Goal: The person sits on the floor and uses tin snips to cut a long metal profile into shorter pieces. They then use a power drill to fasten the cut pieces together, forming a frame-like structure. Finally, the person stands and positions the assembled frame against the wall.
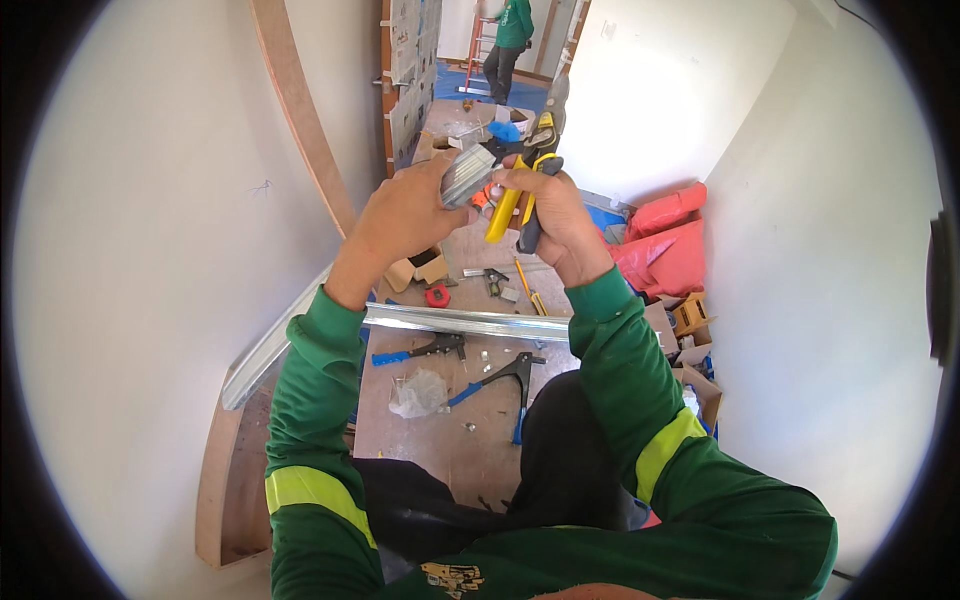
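Raised in front of me, my left hand [402, 215] is closed around a short ribbed galvanized metal channel [468, 178]. Close beside it, my right hand [562, 220] grips tin snips [506, 208] with yellow and dark grey handles. Their jaws point away from me; whether they touch the metal cannot be made out. Below my wrists a long metal channel [470, 321] spans the brown work surface [450, 455] from left to right. Nearer to me lie two riveters with blue handles, one riveter [425, 348] at the left and a larger riveter [515, 385] at the right.
Beyond the channel are a red tape measure [438, 295], a combination square [493, 280] and a small open carton [430, 265]. A plastic bag [418, 393] lies near my knees. Red sacks [665, 240] and boxes line the right wall. A person [508, 45] stands by a ladder [476, 60] far off.
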`<state>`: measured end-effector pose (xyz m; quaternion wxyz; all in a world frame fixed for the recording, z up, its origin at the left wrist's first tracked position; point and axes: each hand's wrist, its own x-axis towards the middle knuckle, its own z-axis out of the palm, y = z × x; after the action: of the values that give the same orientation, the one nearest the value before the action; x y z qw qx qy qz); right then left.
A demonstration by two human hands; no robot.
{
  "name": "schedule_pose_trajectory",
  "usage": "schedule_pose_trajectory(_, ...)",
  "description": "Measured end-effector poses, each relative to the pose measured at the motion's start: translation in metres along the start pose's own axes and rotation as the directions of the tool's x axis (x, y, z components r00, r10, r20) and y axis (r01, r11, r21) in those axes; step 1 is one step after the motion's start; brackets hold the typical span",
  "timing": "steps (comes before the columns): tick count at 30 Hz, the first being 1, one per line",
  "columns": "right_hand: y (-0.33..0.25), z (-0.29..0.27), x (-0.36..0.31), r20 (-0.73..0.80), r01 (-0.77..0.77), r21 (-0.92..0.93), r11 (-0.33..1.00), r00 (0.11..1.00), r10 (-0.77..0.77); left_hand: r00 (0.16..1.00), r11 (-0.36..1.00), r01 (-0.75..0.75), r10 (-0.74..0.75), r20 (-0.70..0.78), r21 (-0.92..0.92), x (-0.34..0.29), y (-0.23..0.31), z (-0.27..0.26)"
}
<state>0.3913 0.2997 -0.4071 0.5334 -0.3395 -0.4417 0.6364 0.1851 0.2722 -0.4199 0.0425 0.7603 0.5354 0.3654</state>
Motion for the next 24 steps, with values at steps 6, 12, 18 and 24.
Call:
schedule_pose_trajectory(6, 0.017, 0.007, -0.007, 0.254, 0.611, -0.753, 0.247, 0.614, -0.747, 0.992, 0.996, 0.078, -0.075, 0.105, -0.031, 0.007, 0.007, 0.011)
schedule_pose_trajectory(12, 0.016, 0.009, -0.007, 0.554, 0.571, -0.779, -0.261, 0.43, -0.713, 0.999, 0.999, 0.033, -0.033, 0.014, 0.011, 0.007, 0.01, 0.007)
schedule_pose_trajectory(18, -0.005, 0.004, -0.002, -0.041, 0.121, 0.13, 0.984, 0.992, -0.117, 0.997, 0.991, 0.075, -0.07, 0.043, -0.114, 0.004, 0.012, -0.004)
schedule_pose_trajectory(24, 0.017, -0.003, -0.001, -0.021, 0.454, -0.446, 0.771, 0.856, -0.516, 0.996, 0.991, 0.088, -0.09, 0.012, 0.105, 0.002, 0.005, 0.02)
